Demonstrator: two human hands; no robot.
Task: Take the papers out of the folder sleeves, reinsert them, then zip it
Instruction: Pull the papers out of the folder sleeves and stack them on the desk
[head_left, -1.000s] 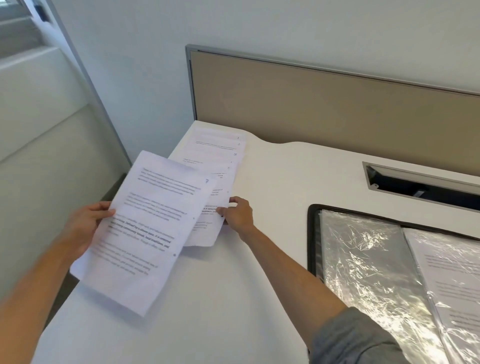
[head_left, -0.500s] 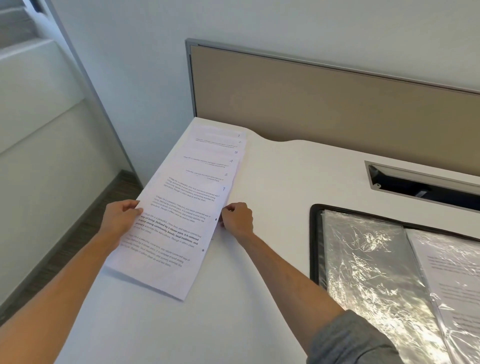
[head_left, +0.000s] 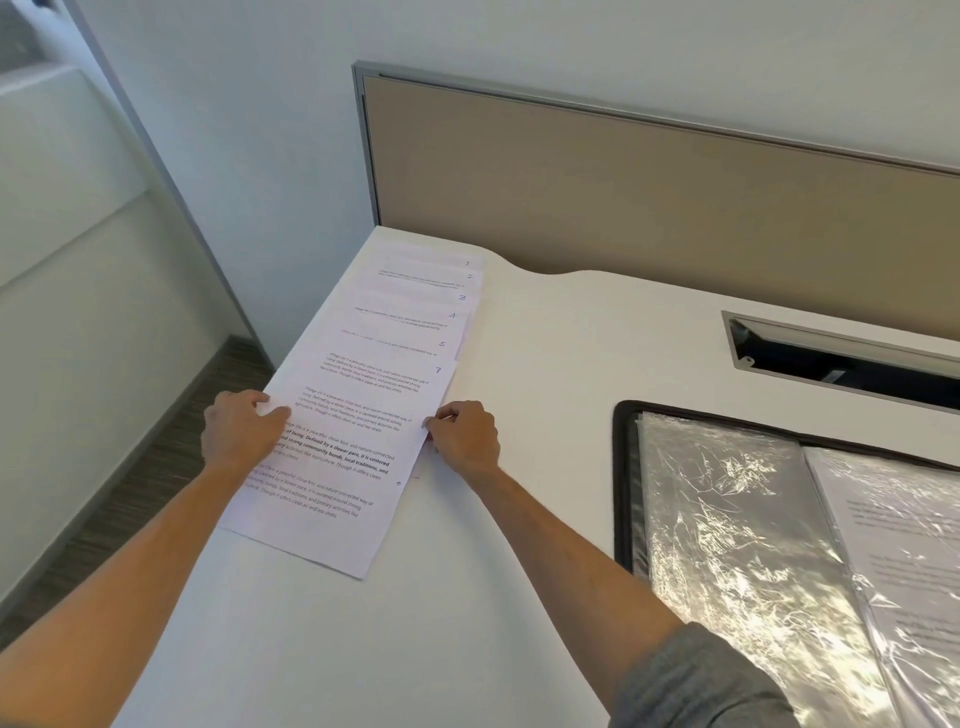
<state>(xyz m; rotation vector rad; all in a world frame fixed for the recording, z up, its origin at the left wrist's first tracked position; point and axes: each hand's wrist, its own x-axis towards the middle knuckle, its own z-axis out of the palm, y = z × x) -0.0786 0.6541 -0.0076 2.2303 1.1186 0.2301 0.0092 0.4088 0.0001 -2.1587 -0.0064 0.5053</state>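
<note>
Several numbered printed papers (head_left: 415, 317) lie in a staggered row along the left edge of the white desk (head_left: 545, 364). The nearest sheet (head_left: 332, 467) lies flat on top of the row's near end. My left hand (head_left: 241, 431) grips its left edge, thumb on top. My right hand (head_left: 465, 434) pinches its right edge. At the right lies the open folder, showing its black zip border (head_left: 622, 467). Its crinkled clear sleeve (head_left: 727, 519) looks empty. A further sleeve at the far right holds a printed page (head_left: 909, 545).
A beige partition panel (head_left: 623, 197) stands along the desk's back edge. A metal-rimmed cable opening (head_left: 841, 358) is cut into the desk behind the folder. The desk's left edge drops to dark flooring (head_left: 130, 493) beside a white wall.
The sheet that my left hand held tilted in the air has come down flat onto the near end of the row. My right hand stayed at the sheet's right edge.
</note>
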